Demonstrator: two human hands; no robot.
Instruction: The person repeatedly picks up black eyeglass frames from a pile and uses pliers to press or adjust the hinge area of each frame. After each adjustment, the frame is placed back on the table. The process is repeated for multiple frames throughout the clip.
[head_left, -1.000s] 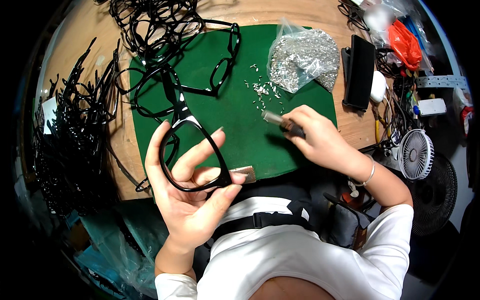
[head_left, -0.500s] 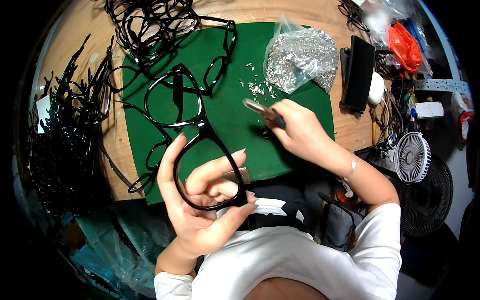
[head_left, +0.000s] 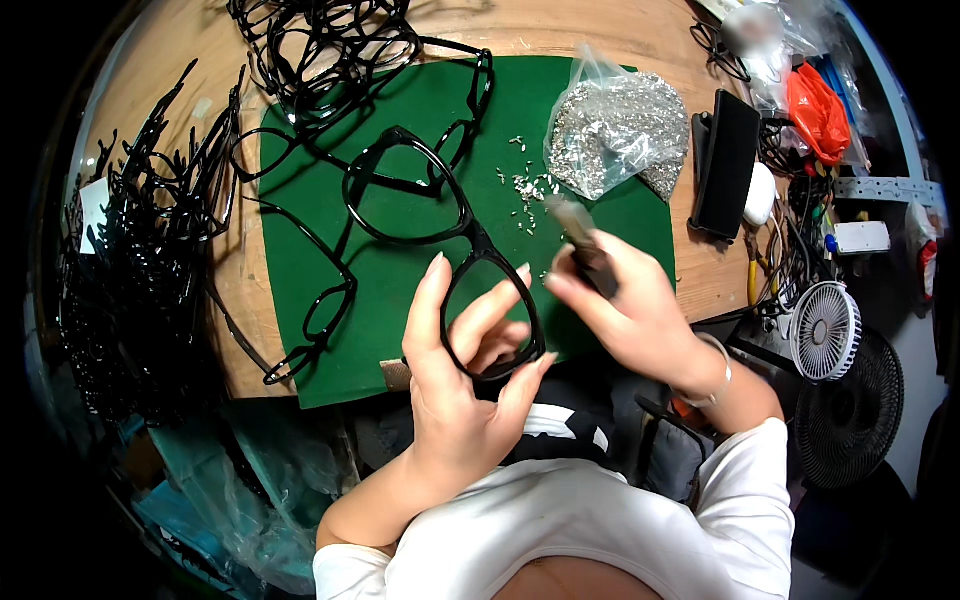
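My left hand (head_left: pixel 450 410) grips a black eyeglass frame (head_left: pixel 478 238) by its lower rim, fingers and thumb around the empty lens opening. The frame is tilted above the green mat (head_left: pixel 400 290), its other rim pointing to the far left. In my right hand (head_left: pixel 645 320) is a small hand tool (head_left: pixel 590 260) with a metal tip and a dark handle; motion blurs it, so its exact kind cannot be told. Beyond the tip lie loose small silvery pieces (head_left: pixel 528 187). A clear plastic bag (head_left: pixel 600 130) full of such pieces rests behind them.
Black eyeglass frames (head_left: pixel 325 105) are heaped at the far left of the mat. A dense bundle of glossy black slender parts (head_left: pixel 140 310) stands at the left. On the right are a flat black case (head_left: pixel 727 165), a white rounded object (head_left: pixel 760 193), a red bag (head_left: pixel 818 112) and a small white fan (head_left: pixel 826 325).
My left hand has moved right with the eyeglass frame, which has turned to lean more sideways. My right hand has shifted right and slightly nearer with the tool. The view has shifted a little.
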